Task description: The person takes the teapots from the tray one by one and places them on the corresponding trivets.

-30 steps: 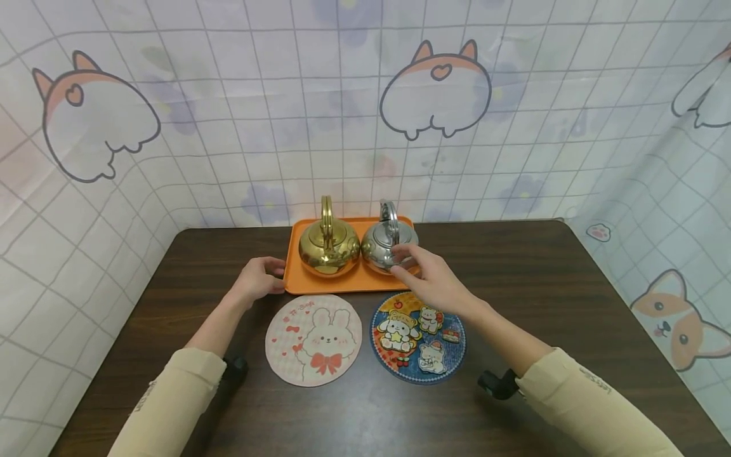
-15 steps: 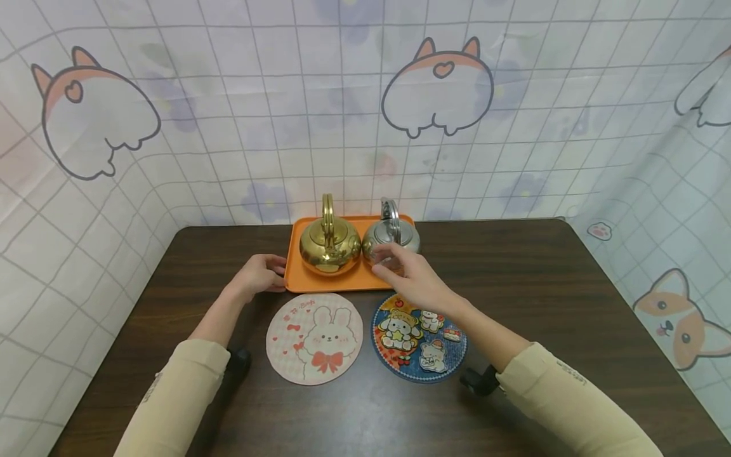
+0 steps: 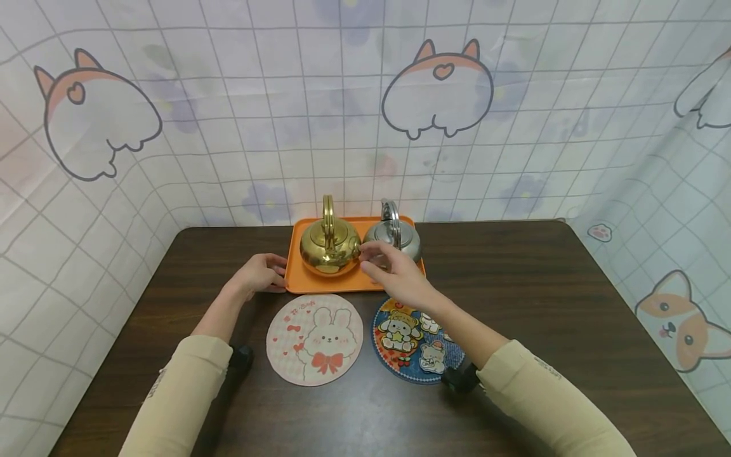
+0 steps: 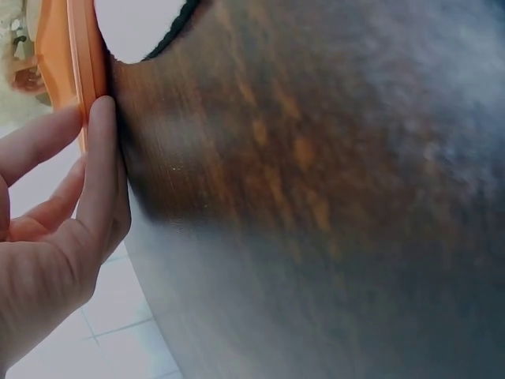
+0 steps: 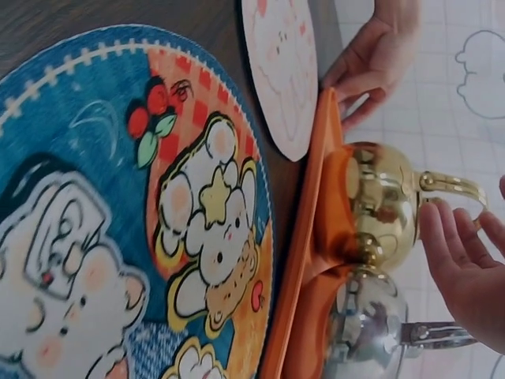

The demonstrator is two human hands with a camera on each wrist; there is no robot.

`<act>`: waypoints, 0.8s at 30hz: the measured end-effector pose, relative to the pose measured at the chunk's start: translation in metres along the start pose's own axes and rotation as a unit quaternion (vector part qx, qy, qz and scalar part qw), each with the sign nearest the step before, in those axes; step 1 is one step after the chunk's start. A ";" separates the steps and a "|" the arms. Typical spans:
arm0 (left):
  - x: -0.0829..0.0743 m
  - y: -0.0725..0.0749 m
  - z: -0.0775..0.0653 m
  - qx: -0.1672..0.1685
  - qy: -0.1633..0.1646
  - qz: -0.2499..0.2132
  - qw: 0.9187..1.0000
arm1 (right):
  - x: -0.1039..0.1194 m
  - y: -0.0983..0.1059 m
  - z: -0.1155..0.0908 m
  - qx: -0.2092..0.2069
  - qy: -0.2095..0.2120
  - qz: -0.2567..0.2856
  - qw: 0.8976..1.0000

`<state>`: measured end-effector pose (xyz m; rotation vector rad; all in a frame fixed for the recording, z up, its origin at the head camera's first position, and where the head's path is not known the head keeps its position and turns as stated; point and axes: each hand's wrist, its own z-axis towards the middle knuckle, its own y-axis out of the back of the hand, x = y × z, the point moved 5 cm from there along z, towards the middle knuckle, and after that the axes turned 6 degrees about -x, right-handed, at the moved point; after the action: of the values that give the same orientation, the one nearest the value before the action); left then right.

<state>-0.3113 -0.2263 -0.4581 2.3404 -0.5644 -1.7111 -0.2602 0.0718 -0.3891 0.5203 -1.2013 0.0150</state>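
"On the dark table [image 3: 514, 285], what is around the orange tray [image 3: 294, 273]?"

"At its left side, the left hand [image 3: 259, 273] touches it, fingers slightly bent, thumb apart. Front-left, a pink mat [image 3: 314, 339]."

"And on it?"

"Left, a gold kettle [image 3: 327, 254]. Right, a silver kettle [image 3: 408, 238] behind the right hand [image 3: 398, 273], which is loosely bent and holds nothing. Front-right, a blue mat [image 3: 412, 346]."

- The head view was bright and even, with a soft glare on the bench [image 3: 365, 416].
- Small highlights shone on the gold kettle [image 3: 329, 255].
- In the left wrist view, the bench was blurred, the mat [image 4: 142, 28] washed-out white.
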 end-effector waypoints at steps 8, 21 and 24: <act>0.002 -0.004 0.002 0.006 0.013 -0.004 1.000 | -0.003 -0.006 0.014 -0.026 -0.021 0.053 0.998; 0.003 0.000 0.005 0.013 0.019 -0.019 1.000 | -0.006 -0.021 0.037 -0.052 -0.038 0.095 0.993; 0.004 0.001 0.005 0.016 0.023 -0.027 0.999 | -0.006 -0.023 0.041 -0.056 -0.039 0.097 0.993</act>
<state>-0.3152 -0.2288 -0.4633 2.4312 -0.5306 -1.6791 -0.2921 0.0373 -0.3924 0.3079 -1.3169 0.0935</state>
